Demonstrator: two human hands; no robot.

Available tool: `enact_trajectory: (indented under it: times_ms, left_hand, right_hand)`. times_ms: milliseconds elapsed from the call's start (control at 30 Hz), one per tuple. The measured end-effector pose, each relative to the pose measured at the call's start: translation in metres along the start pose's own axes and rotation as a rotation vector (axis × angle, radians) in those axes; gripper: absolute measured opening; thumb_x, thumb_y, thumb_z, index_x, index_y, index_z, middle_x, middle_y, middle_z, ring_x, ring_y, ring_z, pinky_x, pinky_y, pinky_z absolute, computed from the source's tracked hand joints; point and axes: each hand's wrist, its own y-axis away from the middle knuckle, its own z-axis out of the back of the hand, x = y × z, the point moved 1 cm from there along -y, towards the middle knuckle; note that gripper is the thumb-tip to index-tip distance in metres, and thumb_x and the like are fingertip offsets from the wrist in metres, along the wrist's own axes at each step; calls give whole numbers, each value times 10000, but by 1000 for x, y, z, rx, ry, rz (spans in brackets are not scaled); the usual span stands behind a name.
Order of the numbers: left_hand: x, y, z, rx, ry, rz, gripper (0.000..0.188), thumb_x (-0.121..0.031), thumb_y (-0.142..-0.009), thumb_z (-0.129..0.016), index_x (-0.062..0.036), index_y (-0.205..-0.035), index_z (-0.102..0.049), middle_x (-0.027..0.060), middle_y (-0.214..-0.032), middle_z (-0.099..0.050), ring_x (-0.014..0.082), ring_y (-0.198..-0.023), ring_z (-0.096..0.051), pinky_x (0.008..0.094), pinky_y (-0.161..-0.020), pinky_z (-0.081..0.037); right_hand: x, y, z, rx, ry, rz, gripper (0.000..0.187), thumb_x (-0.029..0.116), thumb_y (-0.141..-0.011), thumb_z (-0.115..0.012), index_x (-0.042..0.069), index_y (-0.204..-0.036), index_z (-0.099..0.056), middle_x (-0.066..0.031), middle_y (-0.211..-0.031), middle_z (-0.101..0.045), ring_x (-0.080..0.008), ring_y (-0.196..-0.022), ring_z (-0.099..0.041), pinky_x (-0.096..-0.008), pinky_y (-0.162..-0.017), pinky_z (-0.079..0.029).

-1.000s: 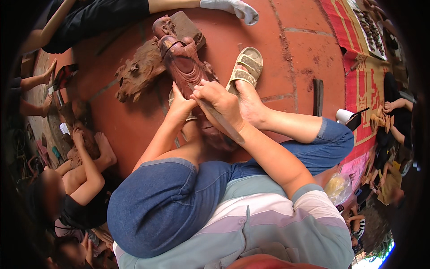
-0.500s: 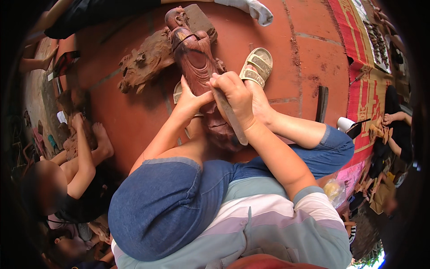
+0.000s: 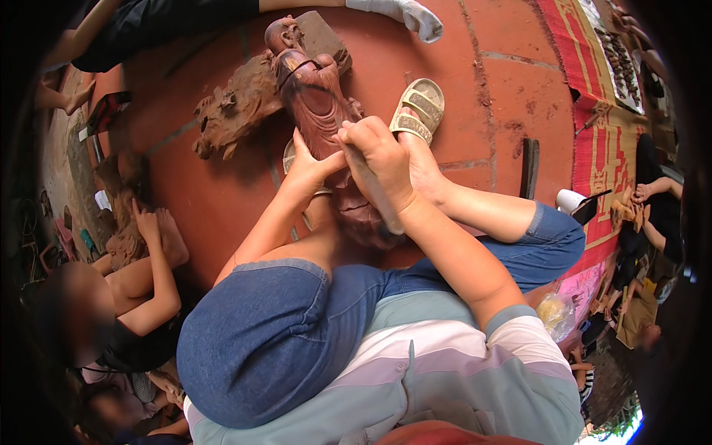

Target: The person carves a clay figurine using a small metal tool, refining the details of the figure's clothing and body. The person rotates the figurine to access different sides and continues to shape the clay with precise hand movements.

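Observation:
A reddish-brown carved wooden statue [image 3: 313, 111] of a robed figure lies between my legs, its head pointing away from me. My left hand [image 3: 308, 172] grips the statue's left side near its middle, with the thumb across the top and the fingers along the edge. Over the lower robe, my right hand [image 3: 380, 157] is closed around a flat, grey-brown file-like tool [image 3: 373, 191]. The tool slants from my fingertips back toward my wrist. Its exact kind and its working tip are hard to make out.
Rough driftwood-like wood [image 3: 241, 104] and a squared block [image 3: 324, 41] lie by the statue's upper part. My sandalled foot [image 3: 421, 111] is right of it. A dark strip [image 3: 529, 169] lies on the red tiles near a patterned mat [image 3: 604, 159]. Other people sit on both sides.
My right hand and the tool have shifted slightly toward the left, and the tool's slant has changed a little. My left hand keeps its grip. At left, a person's hand has moved.

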Motion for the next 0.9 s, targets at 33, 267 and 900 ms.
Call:
enact_trajectory:
  times_ms: [33, 267, 900]
  left_hand:
    - [1, 1, 1, -3, -9, 7, 1027, -220, -728, -835, -78, -1463, -132, 162, -1371, -425, 261, -1257, -470, 384, -1046, -413]
    - [0, 2, 3, 20, -39, -23, 1329, -369, -678, -864, 39, -1462, 127, 245, -1430, -378, 289, -1314, -432, 359, -1092, -350]
    - [-4, 4, 0, 30, 2, -25, 1303, -309, -683, -877, 38, -1463, 107, 228, -1431, -370, 293, -1321, -418, 374, -1099, -344]
  right_hand:
    - [2, 2, -1, 14, 60, 12, 119, 91, -799, -673, 120, -896, -610, -55, -865, -602, -266, -727, -660, -357, -603, -542]
    - [1, 1, -2, -20, -9, 13, 106, 98, -807, -684, 108, -890, -619, -58, -847, -604, -258, -732, -666, -363, -593, -539]
    - [-5, -5, 6, 2, -117, 11, 142, -12, -802, -728, 17, -888, -619, -116, -780, -591, -241, -702, -622, -316, -638, -514]
